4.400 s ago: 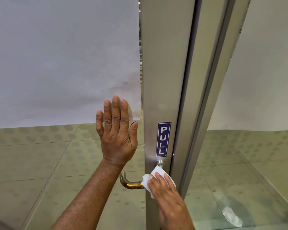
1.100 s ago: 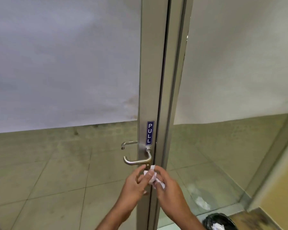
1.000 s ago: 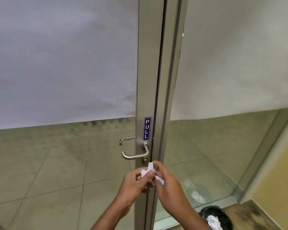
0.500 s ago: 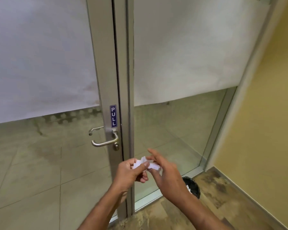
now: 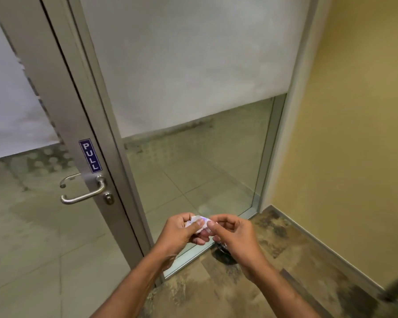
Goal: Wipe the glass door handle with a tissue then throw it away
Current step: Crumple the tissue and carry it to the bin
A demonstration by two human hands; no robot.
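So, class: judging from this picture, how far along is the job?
Wiping looks finished: the door handle is bare, with neither hand on it. In hand: left hand and right hand crumple the tissue together. Left: dropping it into the dark bin below.

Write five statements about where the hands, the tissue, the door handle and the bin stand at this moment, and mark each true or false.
1. Both hands pinch the crumpled white tissue between them. True.
2. The left hand rests on the curved silver metal door handle. False: it is away from the handle, on the tissue.
3. The blue PULL sticker sits above the handle. True.
4. The tissue lies in the black bin. False: it is in the hands, and the right hand hides most of the bin.
5. The wall to the right is yellow. True.
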